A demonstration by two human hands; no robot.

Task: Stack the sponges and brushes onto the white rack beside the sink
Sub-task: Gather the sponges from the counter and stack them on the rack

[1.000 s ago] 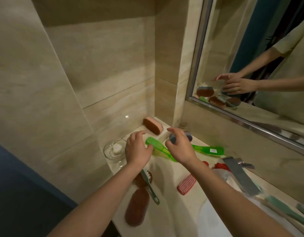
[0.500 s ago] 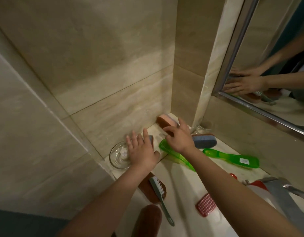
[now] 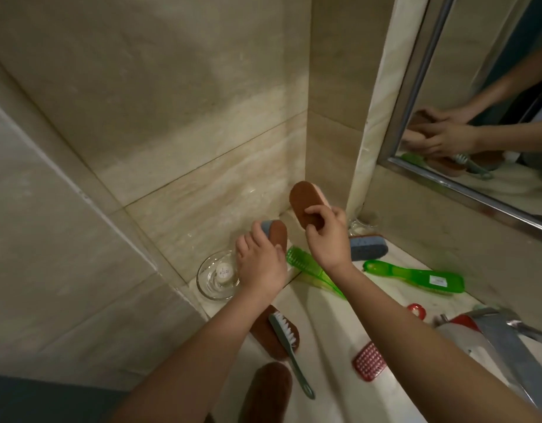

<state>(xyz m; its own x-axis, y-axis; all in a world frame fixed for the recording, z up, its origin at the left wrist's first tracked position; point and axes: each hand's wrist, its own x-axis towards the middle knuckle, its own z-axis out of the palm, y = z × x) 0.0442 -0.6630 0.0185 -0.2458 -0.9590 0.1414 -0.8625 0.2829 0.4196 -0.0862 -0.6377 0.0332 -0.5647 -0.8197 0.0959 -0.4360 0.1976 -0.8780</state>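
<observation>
My right hand (image 3: 326, 236) grips a brown-and-pink oval sponge (image 3: 306, 203), lifted above the counter's back corner. Beside it, my left hand (image 3: 260, 264) grips a blue-and-brown oval sponge (image 3: 276, 235), tilted on edge. Another blue sponge (image 3: 369, 247) lies near the mirror wall. Two green brushes (image 3: 312, 274) (image 3: 416, 276) lie on the counter. A grey brush (image 3: 289, 346) rests on a brown sponge (image 3: 262, 331). A further brown sponge (image 3: 268, 392) and a red brush (image 3: 369, 364) lie nearer me. No white rack is in view.
A glass dish (image 3: 211, 285) with a small white object sits left of my left hand. A small glass (image 3: 359, 222) stands in the corner. A chrome tap (image 3: 507, 340) and a red ring (image 3: 416, 309) are at the right. The mirror (image 3: 483, 102) hangs above.
Both hands reached into the corner, closed round a sponge each and lifted them off the counter. The camera has moved closer and lower.
</observation>
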